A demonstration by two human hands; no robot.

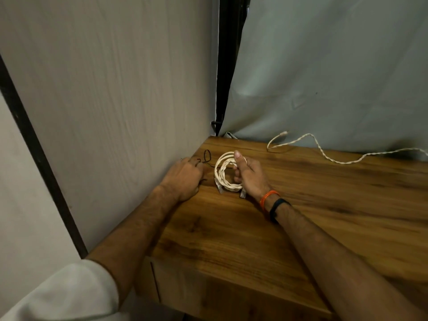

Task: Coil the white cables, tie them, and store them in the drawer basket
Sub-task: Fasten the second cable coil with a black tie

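A coiled white cable (225, 173) is held upright on edge over the wooden table (301, 205) by the right hand (249, 174), with the thumb raised over the top of the loops and the fingers curled through and around their right side; the coil appears to be kept pinched this way so that the turns do not spring apart before a tie is put on. Two plug ends are seen hanging at the bottom of the coil, just above or touching the tabletop (which of the two cannot be told). The left hand (184, 179) is laid knuckles-up at the table's left edge against the pale wall panel (104, 100), its fingers curled down onto a thin black tie (206, 158) that lies looped just beside the coil; it seems to be pinched or gathered there, probably so that it can be brought round the bundle, though the fingertips are hidden and the grip is judged, not seen. Both forearms are stretched forward and converge on the coil, the right wrist bearing an orange band (268, 196) and a black band (279, 208). A second white cable (324, 154) is left uncoiled, trailing along the far edge of the table well apart from the hands. No drawer basket is in view, so storing is judged to be some way off
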